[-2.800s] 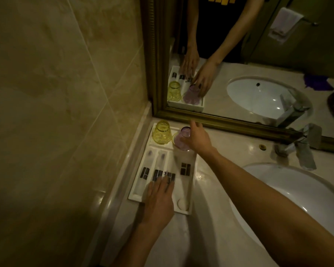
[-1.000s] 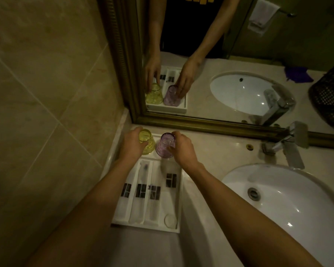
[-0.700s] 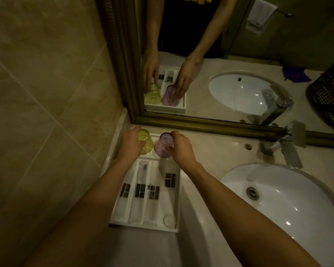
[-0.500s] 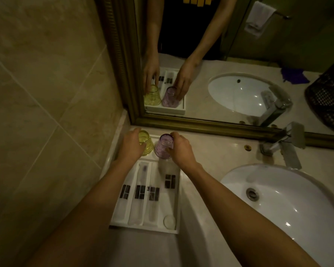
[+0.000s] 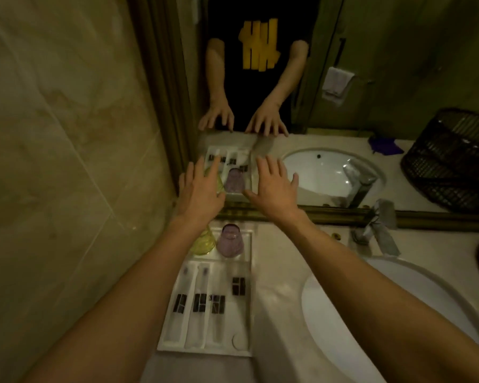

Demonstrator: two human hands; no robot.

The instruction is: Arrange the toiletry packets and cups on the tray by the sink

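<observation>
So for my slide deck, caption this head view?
Both hands open above yellow cup and purple cup on the packet-filled tray.

white basin [image 5: 398,308] sunk in pale stone counter [image 5: 280,299]. metal tap [image 5: 382,230] behind basin, against gold-framed mirror [image 5: 343,214]. black mesh basket [image 5: 454,158] and purple cloth [image 5: 385,145] reflected in mirror. beige marble tiles [image 5: 53,161] at left.

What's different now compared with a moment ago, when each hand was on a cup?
Both hands let go: the left hand and right hand have lifted off, fingers spread. The yellow cup and purple cup stay side by side on the tray; the packets haven't shifted.
</observation>
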